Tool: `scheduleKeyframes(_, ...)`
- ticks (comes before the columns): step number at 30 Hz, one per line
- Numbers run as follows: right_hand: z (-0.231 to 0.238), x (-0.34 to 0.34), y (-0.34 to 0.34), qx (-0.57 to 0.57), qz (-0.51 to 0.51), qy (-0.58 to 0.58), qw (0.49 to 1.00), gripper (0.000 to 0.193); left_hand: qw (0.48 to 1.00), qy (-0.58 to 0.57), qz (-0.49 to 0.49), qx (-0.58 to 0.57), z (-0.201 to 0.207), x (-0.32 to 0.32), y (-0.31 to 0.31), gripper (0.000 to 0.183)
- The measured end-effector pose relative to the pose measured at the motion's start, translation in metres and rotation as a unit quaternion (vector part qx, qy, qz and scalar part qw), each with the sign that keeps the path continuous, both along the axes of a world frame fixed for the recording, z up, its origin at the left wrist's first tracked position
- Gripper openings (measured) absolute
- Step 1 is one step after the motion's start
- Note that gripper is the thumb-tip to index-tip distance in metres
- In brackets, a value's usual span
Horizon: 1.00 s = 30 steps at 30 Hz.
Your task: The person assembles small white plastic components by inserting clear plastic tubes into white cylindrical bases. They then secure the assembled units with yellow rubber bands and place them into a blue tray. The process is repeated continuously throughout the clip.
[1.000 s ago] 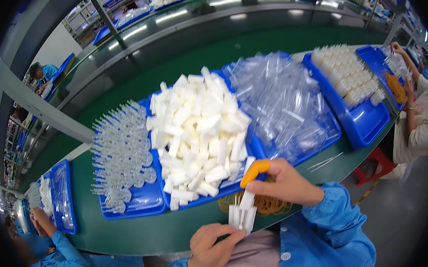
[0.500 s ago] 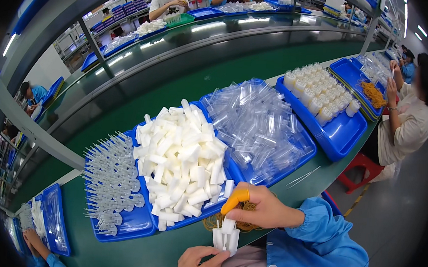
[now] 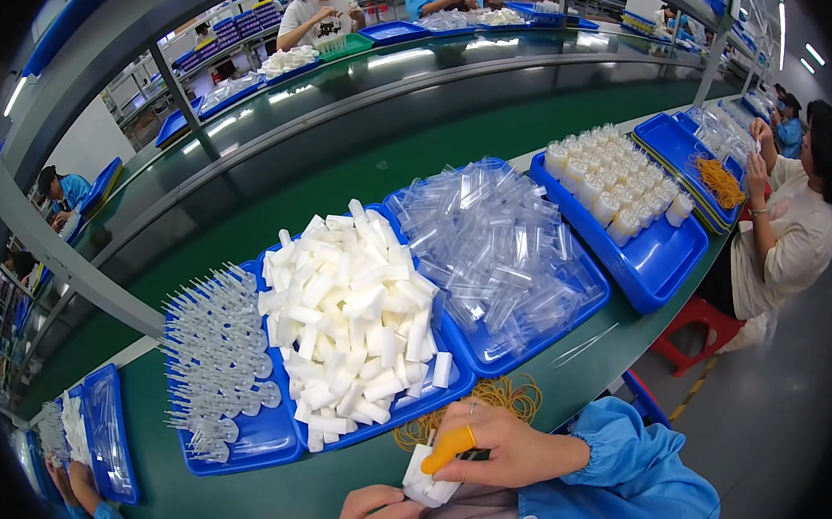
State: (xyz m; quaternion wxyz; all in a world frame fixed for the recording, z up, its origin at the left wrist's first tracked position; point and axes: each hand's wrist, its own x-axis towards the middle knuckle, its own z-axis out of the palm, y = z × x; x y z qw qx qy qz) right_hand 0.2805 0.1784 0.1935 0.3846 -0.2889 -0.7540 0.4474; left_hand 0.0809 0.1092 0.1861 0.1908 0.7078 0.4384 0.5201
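My right hand [image 3: 499,449], with an orange cot on the forefinger, pinches a small bundle of white tube pieces [image 3: 420,477] at the table's near edge. My left hand [image 3: 379,515] grips the same bundle from below. Just beyond lies a pile of yellow rubber bands [image 3: 508,396]. Behind that stands a blue tray [image 3: 445,397] heaped with white tube pieces [image 3: 354,323]. To its left is a tray of clear pronged parts [image 3: 216,361], to its right a tray of clear plastic tubes [image 3: 493,255].
A blue tray with white capped cups [image 3: 614,187] stands further right, beside a seated person [image 3: 795,219] handling rubber bands. A green conveyor belt [image 3: 347,149] runs behind the trays. Another worker's hand [image 3: 68,481] and trays sit at lower left.
The view has tilted up and away, so my hands with the white bundle now sit lower in the picture. The grip on the bundle is the same.
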Motion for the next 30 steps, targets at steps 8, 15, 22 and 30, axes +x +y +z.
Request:
scheduleKeyframes(8, -0.005, -0.003, 0.0, 0.047, -0.054, -0.02, 0.997, 0.014, 0.977, -0.094, -0.088, -0.168, 0.004, -0.004, 0.016, 0.043)
scheduleKeyframes(15, 0.021, 0.039, 0.05, 0.194, -0.293, -0.146, 0.925, 0.032, 0.923, -0.297, -0.063, -0.237, -0.028, -0.013, 0.017, 0.048)
scheduleKeyframes(22, -0.011, 0.065, 0.092, 0.28, -0.355, -0.389, 0.803, 0.031, 0.821, -0.468, -0.089, -0.315, -0.017, -0.002, 0.024, 0.076)
scheduleKeyframes(30, -0.008, 0.055, 0.066, 0.221, -0.35, -0.211, 0.886, 0.037, 0.785, -0.454, -0.162, -0.389, -0.035, -0.019, 0.025, 0.079)
